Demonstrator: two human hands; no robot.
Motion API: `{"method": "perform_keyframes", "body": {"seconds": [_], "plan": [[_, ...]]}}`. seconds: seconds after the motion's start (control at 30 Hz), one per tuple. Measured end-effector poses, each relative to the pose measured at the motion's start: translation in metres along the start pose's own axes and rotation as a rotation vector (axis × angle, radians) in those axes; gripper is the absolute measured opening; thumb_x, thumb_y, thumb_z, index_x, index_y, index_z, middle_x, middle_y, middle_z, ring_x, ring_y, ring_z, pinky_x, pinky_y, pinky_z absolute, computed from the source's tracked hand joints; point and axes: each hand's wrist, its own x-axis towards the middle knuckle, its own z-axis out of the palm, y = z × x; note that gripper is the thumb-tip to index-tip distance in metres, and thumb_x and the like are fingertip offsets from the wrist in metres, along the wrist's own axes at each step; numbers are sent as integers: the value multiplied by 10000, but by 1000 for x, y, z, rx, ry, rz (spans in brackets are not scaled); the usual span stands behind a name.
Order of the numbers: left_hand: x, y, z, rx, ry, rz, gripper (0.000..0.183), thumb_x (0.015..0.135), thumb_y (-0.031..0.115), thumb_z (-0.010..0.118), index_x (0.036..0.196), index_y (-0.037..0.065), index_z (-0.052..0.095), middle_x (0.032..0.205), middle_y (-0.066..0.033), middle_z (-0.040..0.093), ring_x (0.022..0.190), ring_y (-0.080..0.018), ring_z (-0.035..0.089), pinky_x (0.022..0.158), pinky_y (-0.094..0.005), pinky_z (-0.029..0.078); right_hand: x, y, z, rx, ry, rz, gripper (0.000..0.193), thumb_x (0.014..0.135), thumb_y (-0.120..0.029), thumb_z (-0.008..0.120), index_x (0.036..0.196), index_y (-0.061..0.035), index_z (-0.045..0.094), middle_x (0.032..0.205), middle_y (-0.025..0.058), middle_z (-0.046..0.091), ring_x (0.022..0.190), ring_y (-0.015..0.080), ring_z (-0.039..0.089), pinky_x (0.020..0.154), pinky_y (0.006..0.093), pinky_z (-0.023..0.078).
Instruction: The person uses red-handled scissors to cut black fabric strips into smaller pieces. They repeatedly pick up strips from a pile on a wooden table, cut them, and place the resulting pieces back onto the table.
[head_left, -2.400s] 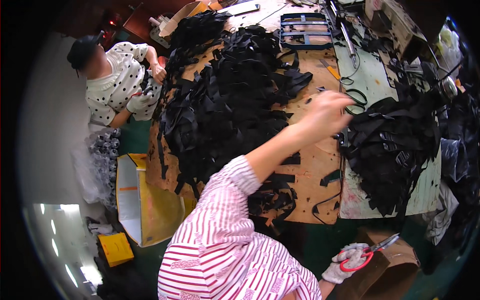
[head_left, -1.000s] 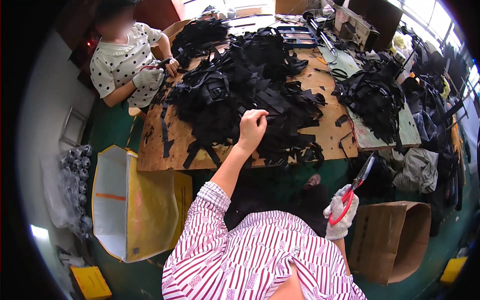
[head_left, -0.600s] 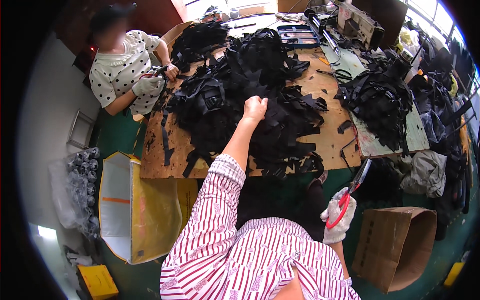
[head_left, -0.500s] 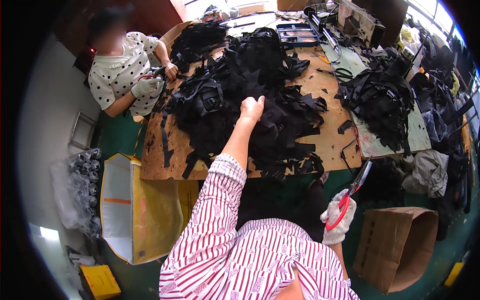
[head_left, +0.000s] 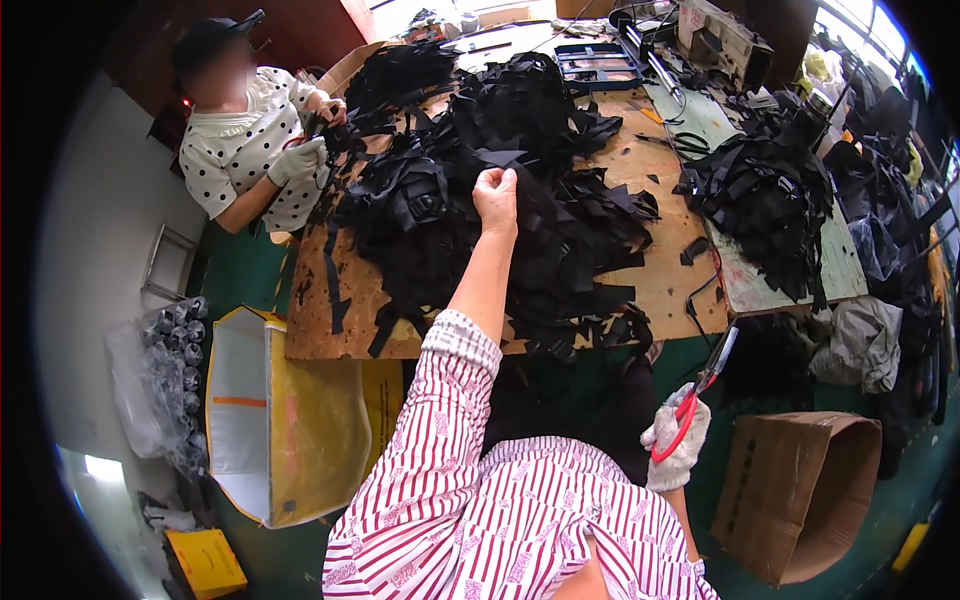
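Note:
My bare left hand (head_left: pixel 496 202) reaches over the middle of a large heap of black webbing straps (head_left: pixel 590 225). Its thumb and fingers are pinched on a black strap (head_left: pixel 502 158), whose end shows just beyond the fingertips; the rest blends into the heap. Low at the right, off the table's near edge, my gloved right hand (head_left: pixel 677 440) is closed round red-handled scissors (head_left: pixel 722 355), with the blades pointing up and away from me.
The wooden table (head_left: pixel 690 290) carries another strap pile (head_left: pixel 765 195) at right, plus black-handled scissors (head_left: pixel 690 143) and a blue tray (head_left: pixel 597 68). At far left a co-worker (head_left: pixel 245 130) handles black pieces. A yellow-white bin (head_left: pixel 320 430) and a cardboard box (head_left: pixel 770 490) flank me below.
My left hand has risen slightly away from me and turned, fingertips now pinched upward on a strap. The right hand with the scissors stays nearly still. The co-worker's hands have lifted closer together.

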Motion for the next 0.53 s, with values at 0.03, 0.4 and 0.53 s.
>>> {"method": "perform_keyframes", "body": {"seconds": [0.03,0.4,0.53], "plan": [[-1,11,1,-101,-32,5,94,781,46,624,854,20,571,784,-26,613,678,-97,559,621,-237,462,-1,1,0,-5,-8,1,260,849,-96,561,1062,-50,419,741,37,502,440,85,463,395,203,387],[25,120,19,-625,-469,-256,167,939,171,488,1002,20,528,861,-103,585,749,-249,563,726,-418,467,-16,-8,12,43,-58,8,275,841,-69,568,1074,-46,425,738,28,496,430,82,455,395,206,398],[41,192,32,-579,-637,130,271,912,154,543,1145,21,506,954,-121,612,850,-287,596,721,-393,484,-19,1,8,64,-63,-11,294,843,-82,579,1092,-48,426,767,32,510,452,82,478,406,210,420]]}}
